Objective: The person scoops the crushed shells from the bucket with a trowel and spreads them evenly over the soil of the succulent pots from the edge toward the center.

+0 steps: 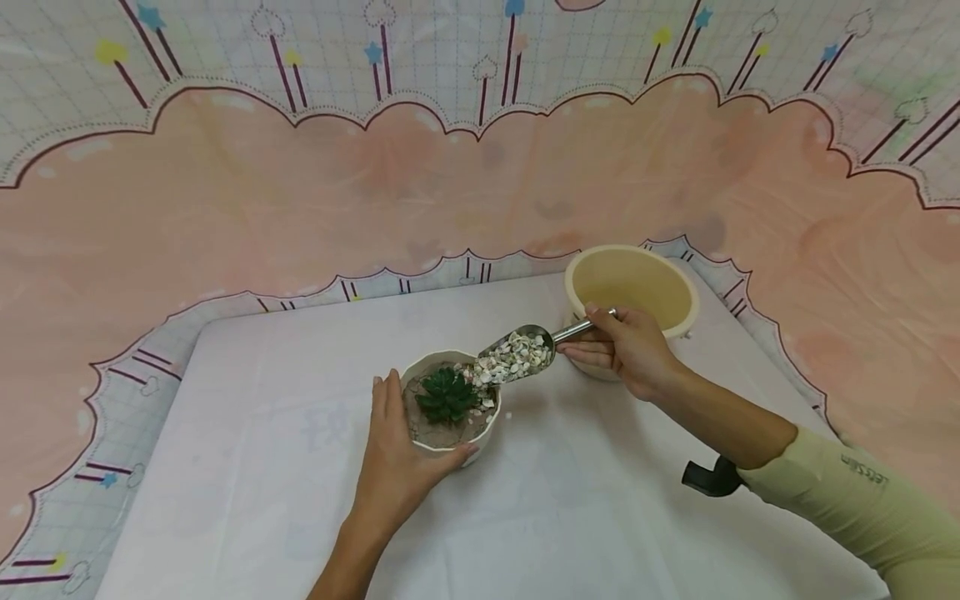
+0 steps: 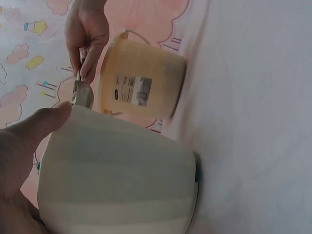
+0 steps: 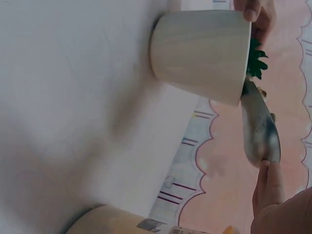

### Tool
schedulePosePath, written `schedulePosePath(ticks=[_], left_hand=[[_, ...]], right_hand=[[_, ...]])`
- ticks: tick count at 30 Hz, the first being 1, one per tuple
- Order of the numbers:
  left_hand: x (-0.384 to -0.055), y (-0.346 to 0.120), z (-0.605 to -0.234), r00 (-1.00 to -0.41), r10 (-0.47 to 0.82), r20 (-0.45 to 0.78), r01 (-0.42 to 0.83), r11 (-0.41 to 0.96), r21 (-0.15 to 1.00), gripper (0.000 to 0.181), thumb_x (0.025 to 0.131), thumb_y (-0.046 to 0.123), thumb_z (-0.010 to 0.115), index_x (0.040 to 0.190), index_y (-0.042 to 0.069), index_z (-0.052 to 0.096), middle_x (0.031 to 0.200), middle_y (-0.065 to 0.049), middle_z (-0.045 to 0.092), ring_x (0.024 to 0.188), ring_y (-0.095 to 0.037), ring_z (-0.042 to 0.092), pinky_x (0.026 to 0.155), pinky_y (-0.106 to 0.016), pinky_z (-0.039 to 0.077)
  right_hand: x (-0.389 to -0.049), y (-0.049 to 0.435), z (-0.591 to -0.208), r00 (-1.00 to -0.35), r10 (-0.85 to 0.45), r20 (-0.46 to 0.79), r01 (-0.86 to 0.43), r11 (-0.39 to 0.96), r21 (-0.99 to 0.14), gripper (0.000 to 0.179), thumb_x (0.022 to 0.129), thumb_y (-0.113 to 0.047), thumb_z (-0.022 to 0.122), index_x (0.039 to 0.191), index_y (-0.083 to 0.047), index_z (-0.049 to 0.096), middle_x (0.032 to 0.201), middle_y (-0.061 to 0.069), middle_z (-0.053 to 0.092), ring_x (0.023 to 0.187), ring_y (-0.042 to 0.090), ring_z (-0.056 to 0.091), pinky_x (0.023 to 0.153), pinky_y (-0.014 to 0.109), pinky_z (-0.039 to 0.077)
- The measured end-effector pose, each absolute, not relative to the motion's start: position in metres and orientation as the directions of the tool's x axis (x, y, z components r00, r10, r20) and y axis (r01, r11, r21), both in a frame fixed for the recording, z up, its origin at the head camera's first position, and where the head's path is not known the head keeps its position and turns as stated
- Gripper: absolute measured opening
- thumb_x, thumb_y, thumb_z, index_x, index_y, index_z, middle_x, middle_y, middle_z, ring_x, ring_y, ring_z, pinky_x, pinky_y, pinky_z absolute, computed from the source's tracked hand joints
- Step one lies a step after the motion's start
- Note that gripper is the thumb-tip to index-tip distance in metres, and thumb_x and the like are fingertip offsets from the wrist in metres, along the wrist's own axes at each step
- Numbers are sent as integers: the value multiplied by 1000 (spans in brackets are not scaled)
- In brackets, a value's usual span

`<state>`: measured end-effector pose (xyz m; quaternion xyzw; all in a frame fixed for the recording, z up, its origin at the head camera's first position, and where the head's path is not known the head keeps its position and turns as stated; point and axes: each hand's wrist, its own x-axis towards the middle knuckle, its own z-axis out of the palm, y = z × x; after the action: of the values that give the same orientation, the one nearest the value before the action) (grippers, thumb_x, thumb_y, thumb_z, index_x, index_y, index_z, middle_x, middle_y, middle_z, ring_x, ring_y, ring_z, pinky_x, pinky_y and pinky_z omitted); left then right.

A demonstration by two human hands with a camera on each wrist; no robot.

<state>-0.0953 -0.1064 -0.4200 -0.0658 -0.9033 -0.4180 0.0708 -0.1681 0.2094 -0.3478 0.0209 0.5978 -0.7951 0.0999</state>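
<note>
A white flower pot (image 1: 486,435) stands on the table, with grey soil and a green succulent (image 1: 446,396) inside. My left hand (image 1: 401,467) holds the pot from its near left side, thumb at the rim in the left wrist view. My right hand (image 1: 633,350) grips the handle of a metal scoop (image 1: 576,328) heaped with pale stone chips (image 1: 517,357). The scoop's tip rests at or just over the pot's right rim, and some chips lie on the soil there. From the right wrist view, the scoop's underside slopes down toward the plant.
A cream-yellow bucket (image 2: 161,80) with a label and handle stands behind my right hand. White cloth (image 1: 285,467) covers the table. A patterned curtain (image 1: 360,183) hangs behind the far edge. One loose chip lies beside the pot. Something black (image 1: 711,479) sticks out by my right sleeve.
</note>
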Motion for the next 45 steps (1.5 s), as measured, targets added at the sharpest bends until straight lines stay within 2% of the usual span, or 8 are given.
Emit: schedulePosePath(ticks=[8,20,24,29,36,45], left_hand=[[-95,-103,-421,-976,34,215,182,668,721,134,71,44,98,165,-6,17,169,-31,15,158,-45,12,119,-61,30],[-99,-108,-422,-976,65,208,200,652,732,135,70,43,99,165,-6,17,170,-29,17,158,-43,11,119,-62,28],[-99,-109,-420,-977,67,204,198,649,735,134,70,43,99,164,-7,18,170,-28,18,158,-43,11,119,-62,28],[-98,-109,-419,-980,65,188,185,647,739,135,70,43,99,165,-6,17,170,-28,17,158,-43,11,119,-62,28],[-99,-109,-418,-980,69,184,185,646,740,134,70,44,99,164,-6,17,170,-28,18,158,-43,12,119,-62,29],[-102,-113,-420,-977,95,188,204,649,733,135,71,46,98,165,-5,17,170,-28,18,158,-44,13,119,-63,29]], right_hand=[[-169,210,-348,-977,-144,-156,190,-259,-947,33,115,-16,44,119,16,50,95,17,77,87,23,79,84,35,60],[-170,208,-348,-982,-131,-137,165,-228,-960,33,115,-19,47,116,13,55,95,18,78,86,24,79,83,35,60],[-170,207,-347,-978,-143,-151,179,-208,-962,31,114,-14,47,116,15,56,96,20,77,87,26,79,83,37,60],[-171,206,-345,-976,-148,-156,183,-184,-966,28,114,-11,47,120,16,52,96,19,77,87,25,79,84,36,60],[-172,206,-344,-980,-158,-125,151,-162,-975,36,113,-13,49,125,21,46,98,19,77,88,24,79,84,36,60],[-174,204,-343,-982,-152,-113,137,-152,-979,24,114,-12,48,119,12,52,98,19,77,88,25,79,83,37,60]])
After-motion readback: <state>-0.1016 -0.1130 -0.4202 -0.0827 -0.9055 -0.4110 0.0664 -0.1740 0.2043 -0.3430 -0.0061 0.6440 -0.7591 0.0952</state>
